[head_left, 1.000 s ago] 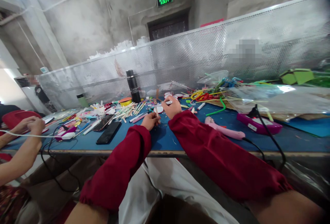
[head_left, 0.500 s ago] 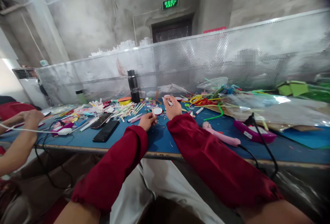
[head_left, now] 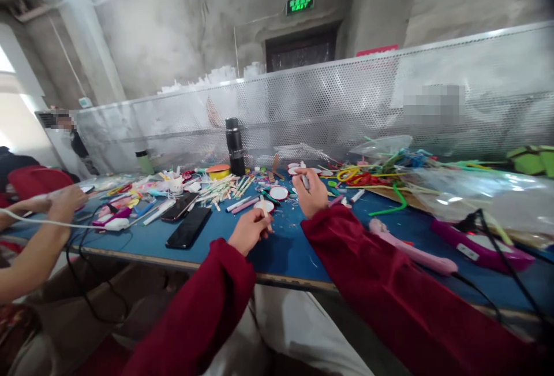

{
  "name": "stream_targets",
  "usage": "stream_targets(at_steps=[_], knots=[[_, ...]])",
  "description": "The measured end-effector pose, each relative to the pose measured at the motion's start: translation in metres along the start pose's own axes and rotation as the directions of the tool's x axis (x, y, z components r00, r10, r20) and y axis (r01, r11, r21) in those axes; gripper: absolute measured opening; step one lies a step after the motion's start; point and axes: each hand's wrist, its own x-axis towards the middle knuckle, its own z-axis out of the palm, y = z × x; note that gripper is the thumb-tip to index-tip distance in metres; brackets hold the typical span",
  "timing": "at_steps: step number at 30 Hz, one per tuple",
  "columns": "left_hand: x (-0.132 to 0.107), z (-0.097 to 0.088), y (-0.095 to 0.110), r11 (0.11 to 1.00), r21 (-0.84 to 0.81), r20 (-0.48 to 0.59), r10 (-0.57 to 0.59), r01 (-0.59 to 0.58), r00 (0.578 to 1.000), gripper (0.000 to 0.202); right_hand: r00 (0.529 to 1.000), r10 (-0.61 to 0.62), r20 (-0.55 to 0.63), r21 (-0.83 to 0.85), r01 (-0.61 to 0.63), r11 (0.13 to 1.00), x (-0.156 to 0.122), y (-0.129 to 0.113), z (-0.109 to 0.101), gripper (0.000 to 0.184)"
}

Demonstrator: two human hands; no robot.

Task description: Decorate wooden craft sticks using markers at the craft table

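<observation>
My left hand (head_left: 251, 231) is closed around a flat wooden craft stick (head_left: 264, 209), which points up and away from me. Just behind the stick lies a white round piece with a red edge (head_left: 269, 205); another white round piece (head_left: 278, 193) lies a little farther back. In my right hand (head_left: 313, 194), curled fingers grip a marker (head_left: 305, 182) with a pale barrel. Part of the marker is hidden by the fingers. More marker pens (head_left: 246, 205) rest on the blue table left of my hands.
Two phones (head_left: 188, 228) lie to the left, near a black bottle (head_left: 235, 148) and scattered sticks. A pink hot glue gun (head_left: 411, 252) and a purple device with a cord (head_left: 480, 246) lie right. A co-worker's arms (head_left: 52, 220) are at far left.
The view has shifted, so the table things appear farther right. The craft stick in my left hand shows more plainly. My right hand still holds the marker.
</observation>
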Motion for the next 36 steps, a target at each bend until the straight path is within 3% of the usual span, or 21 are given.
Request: stream_targets(at_steps=[5, 10, 15, 18, 23, 27, 30, 36], knots=[[-0.014, -0.003, -0.006, 0.983, 0.101, 0.125, 0.142, -0.154, 0.982, 0.017, 0.995, -0.088, 0.049, -0.07, 0.092, 0.993, -0.004, 0.005, 0.006, 0.037], [-0.019, -0.003, -0.004, 0.978, 0.076, 0.218, 0.173, -0.194, 0.961, 0.018, 0.954, -0.095, 0.286, -0.096, 0.127, 0.987, -0.01, 0.008, 0.014, 0.033], [-0.023, -0.006, -0.001, 0.988, 0.011, 0.198, 0.149, -0.154, 0.969, 0.019, 0.854, -0.04, 0.518, -0.002, 0.048, 0.999, -0.021, 0.012, 0.021, 0.028], [-0.023, -0.007, -0.001, 0.985, 0.035, 0.224, 0.154, -0.166, 0.962, 0.018, 0.834, 0.002, 0.552, 0.028, -0.021, 0.999, -0.022, 0.015, 0.023, 0.022], [-0.024, -0.008, 0.001, 0.986, 0.07, 0.246, 0.132, -0.154, 0.96, 0.019, 0.934, -0.009, 0.357, -0.025, 0.019, 1.0, -0.015, 0.005, 0.017, 0.018], [-0.027, -0.009, 0.003, 0.981, 0.119, 0.277, 0.115, -0.153, 0.954, 0.022, 0.992, 0.029, 0.125, 0.075, -0.038, 0.996, -0.004, -0.009, 0.002, 0.032], [-0.028, -0.01, 0.002, 0.978, 0.138, 0.303, 0.111, -0.158, 0.946, 0.023, 0.999, 0.012, -0.04, 0.139, -0.006, 0.99, 0.003, -0.021, -0.012, 0.032], [-0.031, -0.012, 0.0, 0.982, 0.145, 0.303, 0.071, -0.119, 0.95, 0.019, 0.994, -0.065, -0.087, 0.206, 0.082, 0.975, 0.005, -0.048, -0.03, 0.031]])
